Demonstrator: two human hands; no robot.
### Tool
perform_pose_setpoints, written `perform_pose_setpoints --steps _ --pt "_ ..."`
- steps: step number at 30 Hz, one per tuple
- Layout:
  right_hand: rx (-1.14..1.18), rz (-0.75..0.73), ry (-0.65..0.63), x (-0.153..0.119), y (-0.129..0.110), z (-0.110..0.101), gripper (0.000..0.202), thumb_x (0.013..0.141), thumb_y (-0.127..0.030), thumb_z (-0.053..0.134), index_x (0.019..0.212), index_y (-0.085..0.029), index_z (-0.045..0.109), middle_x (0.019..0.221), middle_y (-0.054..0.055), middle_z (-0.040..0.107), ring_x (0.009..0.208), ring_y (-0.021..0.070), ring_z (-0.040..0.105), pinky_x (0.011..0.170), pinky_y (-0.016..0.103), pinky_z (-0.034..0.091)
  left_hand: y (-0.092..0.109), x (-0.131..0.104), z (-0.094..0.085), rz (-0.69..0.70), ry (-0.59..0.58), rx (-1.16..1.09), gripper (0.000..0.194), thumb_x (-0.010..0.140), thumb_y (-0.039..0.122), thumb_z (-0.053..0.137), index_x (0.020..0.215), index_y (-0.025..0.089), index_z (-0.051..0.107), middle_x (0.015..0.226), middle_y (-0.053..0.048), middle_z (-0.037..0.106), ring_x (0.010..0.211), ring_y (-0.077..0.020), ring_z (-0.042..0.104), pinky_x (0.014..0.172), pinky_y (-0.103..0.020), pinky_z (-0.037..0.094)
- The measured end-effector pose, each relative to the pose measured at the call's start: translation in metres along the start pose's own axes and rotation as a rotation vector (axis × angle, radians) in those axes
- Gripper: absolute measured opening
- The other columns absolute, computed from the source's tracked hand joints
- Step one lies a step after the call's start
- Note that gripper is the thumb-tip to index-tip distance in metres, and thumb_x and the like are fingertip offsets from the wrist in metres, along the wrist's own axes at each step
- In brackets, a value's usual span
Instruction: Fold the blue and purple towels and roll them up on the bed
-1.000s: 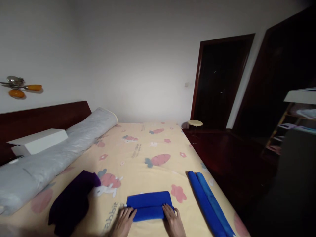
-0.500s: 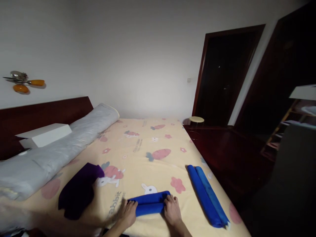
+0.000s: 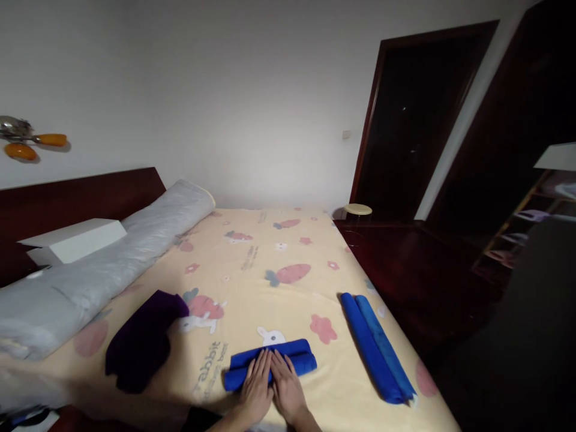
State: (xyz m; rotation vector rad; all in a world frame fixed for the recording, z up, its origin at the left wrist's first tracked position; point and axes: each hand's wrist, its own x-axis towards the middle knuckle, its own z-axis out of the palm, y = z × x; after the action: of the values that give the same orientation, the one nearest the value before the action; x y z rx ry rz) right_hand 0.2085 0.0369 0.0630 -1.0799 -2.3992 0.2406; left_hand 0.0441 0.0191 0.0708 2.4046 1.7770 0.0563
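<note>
A folded blue cloth (image 3: 301,355), rolled in from both long sides, lies at the near edge of the bed. My left hand (image 3: 257,384) rests flat on its middle, fingers extended. Beside it, almost touching, my right hand (image 3: 287,387) also lies flat on the cloth with fingers stretched out. Neither hand grips anything. To the right lies a longer blue cloth (image 3: 375,351), rolled into two parallel tubes. A crumpled dark purple cloth (image 3: 141,342) is on the left of the bed.
The patterned bedsheet (image 3: 252,294) spreads under everything. Along the headboard lies a grey rolled bundle (image 3: 148,234) with a white box (image 3: 85,240) on it. A round stool (image 3: 358,209) stands past the bed's right edge, and a shelf (image 3: 517,222) is at far right.
Both hands have let go of the short blue cloth's ends and moved together onto its middle, fingers now straight. The view has shifted slightly.
</note>
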Motion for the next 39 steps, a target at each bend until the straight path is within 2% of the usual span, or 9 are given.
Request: perform_pose_setpoints --steps 4,9,15,17,19,23,28,33,39 --pt "-0.016 -0.034 -0.04 0.002 0.015 -0.008 0.06 0.094 -0.025 0.039 0.152 -0.023 0.023 0.153 0.003 0.036 0.142 0.0211 0.032 0.117 0.044 0.027 -0.017 -0.005 -0.009 0.066 0.036 0.088 0.085 0.079 0.022 0.045 0.153 0.022 0.005 0.162 0.0 0.011 0.148 -0.0216 0.016 0.121 -0.043 0.019" --pt "-0.115 0.051 0.069 -0.009 0.055 -0.021 0.061 0.098 -0.043 0.038 0.152 -0.023 0.021 0.151 0.007 0.039 0.139 0.0242 0.038 0.115 0.045 0.029 -0.06 -0.024 -0.024 0.025 0.07 0.162 0.079 0.09 0.042 0.042 0.153 0.021 -0.002 0.161 -0.004 0.013 0.148 -0.024 0.018 0.119 -0.044 0.022" --pt "-0.138 0.075 0.114 -0.029 0.069 -0.025 0.065 0.099 -0.043 0.038 0.154 -0.024 0.009 0.154 0.006 0.036 0.141 0.024 0.034 0.115 0.045 0.028 -0.075 -0.035 -0.019 0.023 0.065 0.185 0.078 0.092 0.041 0.04 0.152 0.024 -0.008 0.161 -0.003 0.015 0.147 -0.0215 0.02 0.119 -0.044 0.023" --pt "-0.139 0.06 0.123 -0.035 0.072 -0.024 0.063 0.098 -0.038 0.039 0.154 -0.023 0.014 0.155 0.007 0.034 0.142 0.0238 0.031 0.114 0.044 0.028 -0.077 -0.034 -0.018 0.03 0.079 0.177 0.081 0.091 0.037 0.043 0.152 0.024 -0.008 0.161 -0.004 0.016 0.147 -0.0204 0.022 0.12 -0.043 0.022" --pt "-0.149 0.04 0.135 -0.042 0.076 -0.023 0.055 0.098 -0.032 0.039 0.151 -0.023 0.028 0.154 0.008 0.036 0.143 0.0237 0.031 0.113 0.043 0.029 -0.079 -0.033 -0.019 0.027 0.065 0.145 0.081 0.088 0.033 0.046 0.154 0.023 -0.001 0.161 -0.004 0.018 0.146 -0.0193 0.024 0.12 -0.04 0.023" --pt "-0.16 0.096 0.099 -0.042 0.08 -0.028 0.05 0.09 -0.016 0.037 0.137 -0.025 0.05 0.151 0.009 0.041 0.141 0.024 0.035 0.11 0.046 0.029 -0.085 -0.033 -0.031 0.054 -0.026 0.069 0.068 0.083 0.022 0.046 0.149 0.025 0.028 0.161 -0.001 0.021 0.146 -0.0182 0.026 0.119 -0.037 0.025" --pt "-0.111 0.297 0.017 -0.004 0.063 -0.048 0.042 0.078 -0.017 0.046 0.115 -0.025 0.064 0.137 0.009 0.056 0.132 0.0271 0.043 0.107 0.047 0.027 -0.081 -0.023 -0.045 0.033 0.018 0.074 0.058 0.081 0.018 0.043 0.139 0.029 0.045 0.158 -0.002 0.031 0.145 -0.0242 0.025 0.12 -0.052 0.015" --pt "-0.11 0.44 -0.007 0.031 0.059 -0.048 0.044 0.079 -0.013 0.041 0.115 -0.022 0.064 0.124 0.01 0.063 0.116 0.0264 0.052 0.105 0.046 0.026 -0.069 0.006 -0.05 -0.225 0.018 0.087 0.041 0.088 0.028 0.034 0.12 0.026 0.061 0.132 -0.008 0.06 0.131 -0.0262 0.044 0.114 -0.053 0.019" --pt "-0.152 0.391 0.081 0.034 0.081 -0.021 0.056 0.075 -0.008 0.041 0.125 -0.026 0.06 0.124 0.009 0.065 0.116 0.0271 0.054 0.102 0.047 0.033 -0.067 0.024 -0.036 -0.289 0.07 0.13 0.048 0.087 0.023 0.035 0.131 0.025 0.055 0.138 -0.008 0.057 0.131 -0.0283 0.045 0.113 -0.056 0.018"
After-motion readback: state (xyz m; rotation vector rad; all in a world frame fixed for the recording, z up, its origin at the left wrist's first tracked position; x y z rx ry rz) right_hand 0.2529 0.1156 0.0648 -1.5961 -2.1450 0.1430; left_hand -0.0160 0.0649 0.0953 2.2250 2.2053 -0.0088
